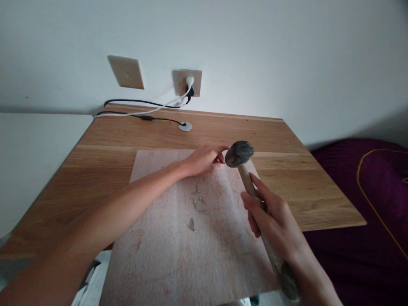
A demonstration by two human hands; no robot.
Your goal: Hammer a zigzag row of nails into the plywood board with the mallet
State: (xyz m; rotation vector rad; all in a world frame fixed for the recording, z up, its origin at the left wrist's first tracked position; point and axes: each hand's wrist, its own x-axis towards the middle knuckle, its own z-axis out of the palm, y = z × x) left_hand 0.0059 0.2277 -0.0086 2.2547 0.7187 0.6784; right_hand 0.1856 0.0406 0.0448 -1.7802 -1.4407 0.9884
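Rough wooden hammer handle (pixel 247 177); matt plywood board (pixel 165 250).

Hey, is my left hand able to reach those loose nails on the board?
Probably yes. The loose nails lie uncovered on the board just short of the left hand, and the hammer, gripped in the right hand, is off to their right. Whether that hand already pinches something, I cannot tell.
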